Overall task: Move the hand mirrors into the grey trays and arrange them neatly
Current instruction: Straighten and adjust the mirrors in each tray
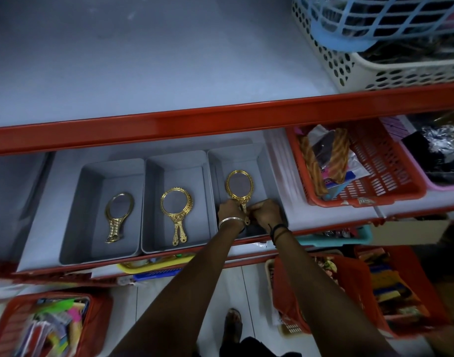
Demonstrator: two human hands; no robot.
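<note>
A grey shelf (292,210) with a red front edge carries three grey trays side by side. In the right tray (265,161), the left hand (229,208) and right hand (265,211) both pinch the handle of a gold mirror (237,185), its head pointing to twelve o'clock. At nine o'clock, the middle tray (153,202) holds stacked mirrors (177,202); the left tray (84,202) holds another pair (119,211).
</note>
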